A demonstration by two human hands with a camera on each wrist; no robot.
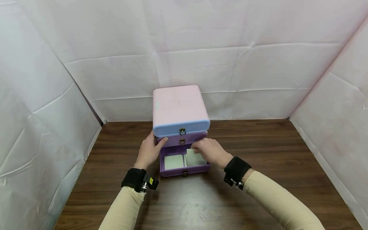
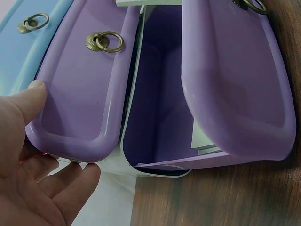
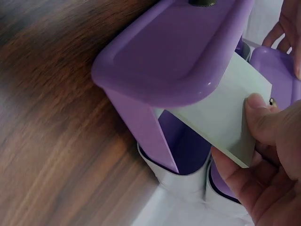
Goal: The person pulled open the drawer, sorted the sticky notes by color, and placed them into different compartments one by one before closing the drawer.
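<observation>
A: Your right hand (image 1: 211, 150) pinches a card (image 1: 193, 157) over the open drawer (image 1: 184, 172), 6 o'clock of the cabinet (image 1: 178, 108).
B: Left hand (image 1: 149, 149), fingers relaxed, braces the cabinet's side. Risk: card snags the middle drawer (image 1: 181, 140) & bends.

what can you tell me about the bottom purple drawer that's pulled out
The bottom drawer is glossy purple plastic with rounded corners and a small brass-coloured ring pull on its front. It is pulled well out of the small pink cabinet, while the purple drawer above it sits almost closed. Inside lie pale cards: one flat on the left, another tilted up and pinched by the right hand. The left hand rests on the cabinet's side, not on this drawer. It stands over the wooden table.
</observation>
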